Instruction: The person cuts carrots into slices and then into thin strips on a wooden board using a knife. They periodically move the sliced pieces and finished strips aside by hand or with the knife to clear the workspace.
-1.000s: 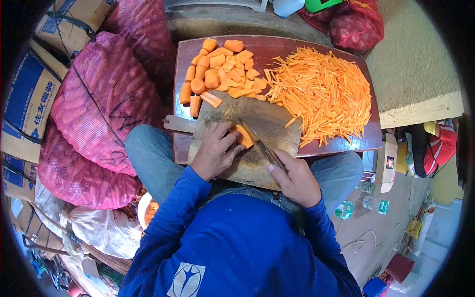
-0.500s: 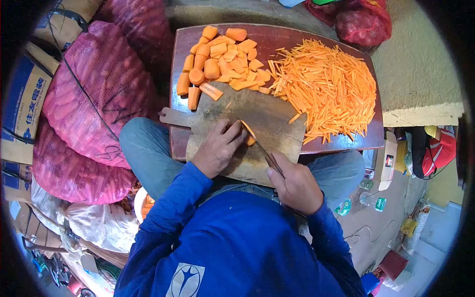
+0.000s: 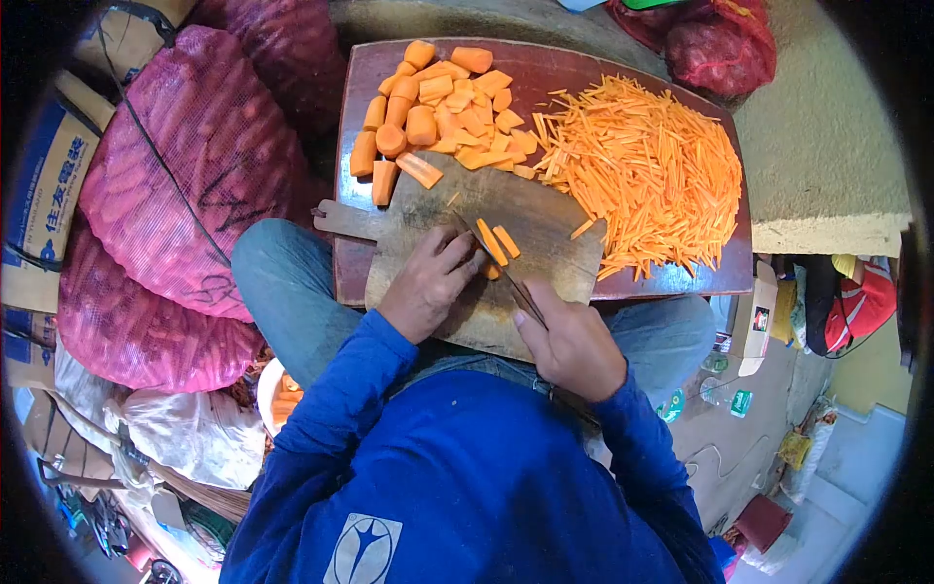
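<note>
A wooden cutting board (image 3: 409, 229) lies on the front part of a dark red table (image 3: 556, 63). My left hand (image 3: 428, 282) is closed over a carrot piece (image 3: 491, 272), mostly hidden by the fingers. In my right hand (image 3: 569, 339) is a knife (image 3: 508, 273), its blade against the right side of that piece. Cut orange strips (image 3: 505, 241) lie on the board beside the blade. Carrot chunks and slices (image 3: 421, 125) are behind the board at the left, and a large heap of thin carrot sticks (image 3: 647, 175) is at the right.
Pink mesh sacks (image 3: 190, 185) are stacked at the left, above a white plastic bag (image 3: 195, 433) and a white bucket (image 3: 269, 399). A red mesh bag (image 3: 720, 54) sits behind the table. Plastic bottles (image 3: 722, 393) lie on the floor at the right.
Carrot strips now lie apart on the board, to the right of the blade. My right hand and the knife have moved slightly left. My left hand stays nearly in place.
</note>
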Available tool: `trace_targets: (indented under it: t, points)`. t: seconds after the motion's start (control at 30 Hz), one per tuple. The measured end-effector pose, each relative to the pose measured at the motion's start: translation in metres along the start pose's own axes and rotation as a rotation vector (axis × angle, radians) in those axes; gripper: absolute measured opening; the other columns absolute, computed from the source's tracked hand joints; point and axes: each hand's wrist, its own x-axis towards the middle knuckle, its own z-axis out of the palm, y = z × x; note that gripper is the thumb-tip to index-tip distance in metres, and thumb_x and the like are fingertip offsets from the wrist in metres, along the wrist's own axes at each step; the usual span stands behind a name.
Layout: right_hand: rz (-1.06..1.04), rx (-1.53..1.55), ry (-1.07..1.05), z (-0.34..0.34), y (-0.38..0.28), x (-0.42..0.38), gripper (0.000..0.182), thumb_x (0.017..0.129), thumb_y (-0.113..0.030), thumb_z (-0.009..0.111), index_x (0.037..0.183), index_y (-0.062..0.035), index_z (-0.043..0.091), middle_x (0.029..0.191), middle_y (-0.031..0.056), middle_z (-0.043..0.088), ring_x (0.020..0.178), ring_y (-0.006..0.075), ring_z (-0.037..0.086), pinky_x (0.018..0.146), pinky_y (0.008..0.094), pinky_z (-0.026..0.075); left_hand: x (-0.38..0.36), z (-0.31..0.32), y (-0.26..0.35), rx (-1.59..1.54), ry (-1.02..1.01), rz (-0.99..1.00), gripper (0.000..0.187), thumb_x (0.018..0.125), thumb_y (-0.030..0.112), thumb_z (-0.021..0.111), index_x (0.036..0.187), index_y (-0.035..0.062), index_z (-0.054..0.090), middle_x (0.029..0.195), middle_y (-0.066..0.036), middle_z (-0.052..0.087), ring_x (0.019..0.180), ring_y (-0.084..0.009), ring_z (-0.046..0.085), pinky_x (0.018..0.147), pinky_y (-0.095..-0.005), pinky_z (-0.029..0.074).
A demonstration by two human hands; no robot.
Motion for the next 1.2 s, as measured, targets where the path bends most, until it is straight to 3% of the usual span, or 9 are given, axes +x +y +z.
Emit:
trace_targets:
  t: [0.13,0.43,0.6,0.77,1.03,1.2]
  points:
    - [-0.076,-0.014,0.085,0.011,0.008,0.010,0.036,0.105,-0.023,0.064,0.133,-0.0028,0.054,0.081,0.0309,0.070,0.080,0.0540,0.070,0.070,0.0635,0.054,0.001,-0.001,0.002,-0.042,0.008,-0.019,0.041,0.082,0.009,0.069,0.121,-0.0033,0.070,0.126,-0.018,0.065,0.116,-0.0383,0.061,0.102,-0.0462,0.055]
    - [-0.020,0.011,-0.007,-0.001,0.005,0.005,0.037,0.104,-0.023,0.065,0.134,-0.0028,0.055,0.081,0.0314,0.070,0.078,0.0542,0.069,0.069,0.0628,0.053,-0.006,0.002,0.001,0.049,-0.001,-0.022,0.041,0.086,0.012,0.065,0.125,-0.0015,0.071,0.128,-0.016,0.064,0.112,-0.0362,0.060,0.098,-0.0473,0.048]
    - [-0.072,-0.013,0.066,0.009,0.011,0.017,0.037,0.104,-0.023,0.065,0.134,-0.0032,0.055,0.081,0.0319,0.069,0.079,0.0543,0.069,0.068,0.0629,0.053,-0.008,0.003,0.001,-0.007,-0.002,-0.044,0.040,0.087,0.012,0.063,0.124,-0.0014,0.071,0.128,-0.015,0.064,0.109,-0.0354,0.060,0.097,-0.0473,0.047]
    - [-0.071,0.096,0.057,-0.003,0.001,0.006,0.036,0.105,-0.024,0.064,0.133,-0.0037,0.056,0.081,0.0321,0.069,0.079,0.0544,0.069,0.068,0.0628,0.053,-0.006,0.001,0.000,0.028,0.025,0.008,0.039,0.086,0.013,0.063,0.121,-0.0022,0.072,0.118,-0.015,0.064,0.107,-0.0343,0.060,0.099,-0.0477,0.047]
    - [-0.019,-0.129,0.037,0.016,-0.001,0.018,0.033,0.105,-0.025,0.063,0.129,-0.0038,0.057,0.083,0.0314,0.070,0.081,0.0541,0.070,0.070,0.0639,0.053,-0.005,0.003,-0.001,0.031,0.060,0.018,0.033,0.086,0.014,0.064,0.114,-0.0007,0.074,0.120,-0.014,0.067,0.107,-0.0323,0.062,0.102,-0.0482,0.044]
    - [-0.066,0.097,0.083,0.005,-0.001,0.012,0.031,0.106,-0.025,0.063,0.127,-0.0039,0.058,0.085,0.0301,0.071,0.081,0.0543,0.070,0.071,0.0646,0.053,-0.011,0.004,0.001,0.096,0.071,0.009,0.033,0.086,0.015,0.065,0.114,-0.0009,0.074,0.122,-0.014,0.068,0.107,-0.0312,0.062,0.103,-0.0472,0.043]
